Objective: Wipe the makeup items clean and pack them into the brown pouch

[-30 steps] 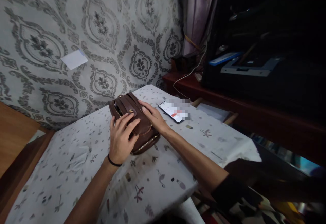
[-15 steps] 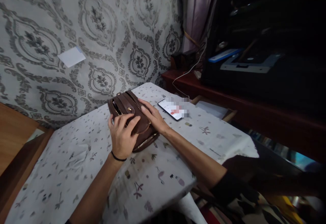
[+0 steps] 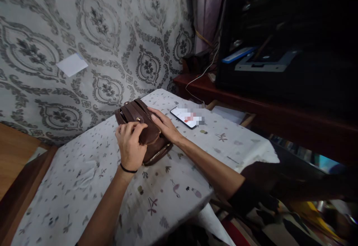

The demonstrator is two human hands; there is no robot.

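A small brown leather bag (image 3: 152,132) with gold-coloured zippers and studs lies on the patterned white tablecloth (image 3: 92,197). My left hand (image 3: 130,141), with a black band at the wrist, curls its fingers over the bag's near left side; the fingertips are partly hidden. Against the bag's right side rests my right hand (image 3: 165,126), its fingers fairly straight along the edge and steadying it. One zip on the left part of the top looks partly parted, but the inside is too dark to make out.
To the right of the bag lies a lit phone (image 3: 187,117), its screen partly blurred out. A white cable (image 3: 201,75) runs down from the dark red shelf (image 3: 240,95). Behind the shelf's edge stands a large black screen (image 3: 279,22). Patterned wallpaper (image 3: 106,44) borders the table's far side.
The fingers of my left hand have drawn closer together over the bag's left side. My right hand keeps its place on the bag. The whole view has shifted slightly.
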